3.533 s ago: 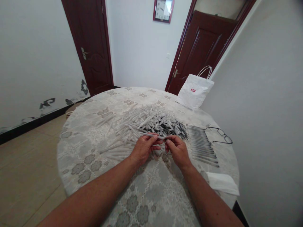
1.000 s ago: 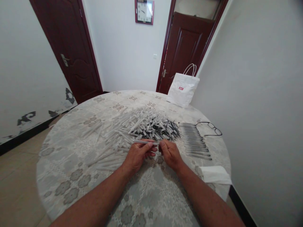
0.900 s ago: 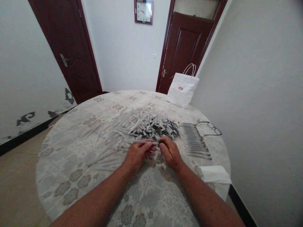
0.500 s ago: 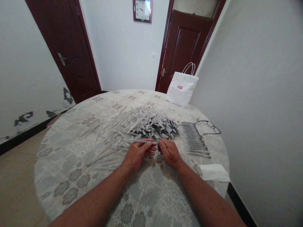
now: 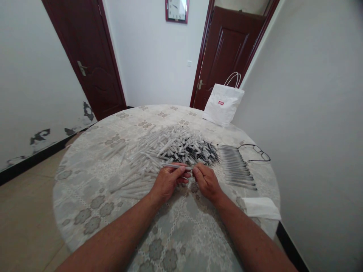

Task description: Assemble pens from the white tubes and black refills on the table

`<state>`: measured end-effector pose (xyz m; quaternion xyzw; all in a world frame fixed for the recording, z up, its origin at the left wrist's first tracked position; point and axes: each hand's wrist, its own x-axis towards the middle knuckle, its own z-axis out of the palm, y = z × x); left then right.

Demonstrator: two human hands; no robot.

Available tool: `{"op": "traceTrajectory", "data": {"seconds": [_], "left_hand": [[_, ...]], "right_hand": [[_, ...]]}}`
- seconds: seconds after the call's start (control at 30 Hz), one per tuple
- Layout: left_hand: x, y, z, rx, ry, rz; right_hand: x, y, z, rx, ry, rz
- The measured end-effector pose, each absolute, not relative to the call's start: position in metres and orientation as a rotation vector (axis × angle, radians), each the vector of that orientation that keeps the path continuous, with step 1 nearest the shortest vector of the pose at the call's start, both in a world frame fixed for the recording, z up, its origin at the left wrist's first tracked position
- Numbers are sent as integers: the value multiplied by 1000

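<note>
In the head view, the left hand [image 5: 167, 181] holds a slim, pale, translucent plastic tube [image 5: 171, 165] between thumb and fingers, pinched close with hardly any gap. The tube lies nearly level from left to right, its left end sticking out past the fingers toward the heap. The right hand [image 5: 206, 179] is curled, with thumb and forefinger closed on the right end of the same tube; whether a smaller part sits inside that pinch is hidden. Both hands are just above the near side of the heap, close together.

The step in hand looks to be work on the tube's right end, perhaps fitting or seating something there. The next move seems to call for a firm left grip to keep the tube steady and in line, while the right fingers press or turn lightly without bending it.

To the left and far side of the hands spread loose, pale, straight plastic tubes [image 5: 136, 176], with thin black sticks with whitish sleeves [image 5: 195, 155] heaped at the right of the pile. Farther right, an even row of grey, dark-tipped rods [image 5: 235, 166] lies side by side, near a pair of black-framed glasses [image 5: 257, 149]. A folded white cloth or paper [image 5: 261, 207] lies at the near right.
</note>
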<state>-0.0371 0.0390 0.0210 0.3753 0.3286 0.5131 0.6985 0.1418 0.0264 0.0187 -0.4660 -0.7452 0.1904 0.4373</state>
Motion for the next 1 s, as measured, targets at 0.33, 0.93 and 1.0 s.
{"op": "traceTrajectory", "data": {"seconds": [0.33,0.93,1.0], "left_hand": [[-37,40,21,836,740,1156],[-36,38,18,881,709,1138],[-36,39,16,888,708,1136]], "right_hand": [[142,23,21,-1140,-1823,436],[143,23,15,-1186,-1795,532],[143,23,13,-1183,-1780,567]]}}
